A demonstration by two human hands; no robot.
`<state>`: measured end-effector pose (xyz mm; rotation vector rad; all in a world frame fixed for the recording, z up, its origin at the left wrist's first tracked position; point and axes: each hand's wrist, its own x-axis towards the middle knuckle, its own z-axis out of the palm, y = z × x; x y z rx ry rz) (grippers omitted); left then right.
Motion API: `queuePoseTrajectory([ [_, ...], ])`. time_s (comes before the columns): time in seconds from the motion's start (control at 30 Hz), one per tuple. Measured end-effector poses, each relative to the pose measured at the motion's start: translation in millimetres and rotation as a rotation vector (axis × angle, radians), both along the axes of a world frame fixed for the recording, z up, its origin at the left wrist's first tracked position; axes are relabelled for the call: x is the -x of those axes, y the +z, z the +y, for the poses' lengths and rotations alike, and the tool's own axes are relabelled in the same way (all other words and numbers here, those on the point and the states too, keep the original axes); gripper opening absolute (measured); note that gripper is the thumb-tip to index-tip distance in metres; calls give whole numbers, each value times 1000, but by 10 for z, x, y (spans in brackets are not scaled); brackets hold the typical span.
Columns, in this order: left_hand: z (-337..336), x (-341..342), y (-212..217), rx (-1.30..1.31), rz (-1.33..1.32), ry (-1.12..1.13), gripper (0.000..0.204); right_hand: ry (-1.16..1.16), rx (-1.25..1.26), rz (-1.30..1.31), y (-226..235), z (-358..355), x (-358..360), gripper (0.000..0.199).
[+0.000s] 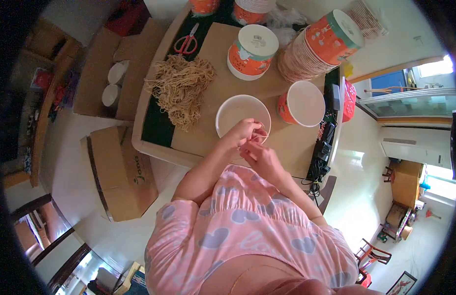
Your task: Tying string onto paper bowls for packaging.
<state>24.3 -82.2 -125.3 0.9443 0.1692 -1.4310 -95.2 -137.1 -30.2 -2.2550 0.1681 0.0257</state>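
A white-lined paper bucket (231,109) stands with its mouth up on the brown cardboard in front of me. Over its near right rim, my left hand (246,132) has its fingers bent and pressed together. Just below, my right hand (262,156) meets it with fingers closed. Something thin and pale shows between the fingertips, too small to name. To the left lies a heap of tan strings (183,87). At the right stands another open orange bucket (306,104). Behind, an orange and green bucket (252,49) sits upside down.
Red-handled scissors (186,45) lie beyond the strings. A tilted stack of nested buckets (306,56) fills the far right. Black adapters and cables (322,150) run along the table's right edge. Cardboard boxes (122,172) stand on the floor at the left, one holding white tubs.
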Motion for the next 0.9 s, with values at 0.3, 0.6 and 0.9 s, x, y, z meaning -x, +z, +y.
queuePoseTrajectory([
  [0.3, 71, 136, -170, -70, -742, 140, 9, 66, 132, -23, -113, -795, -451, 18],
  [0.6, 89, 91, -57, -138, -918, 231, 16, -84, -42, -7, -350, -793, -437, 8],
  [0.9, 31, 95, 46, -99, -895, 31, 16, -350, -559, -16, -532, -850, -385, 7],
])
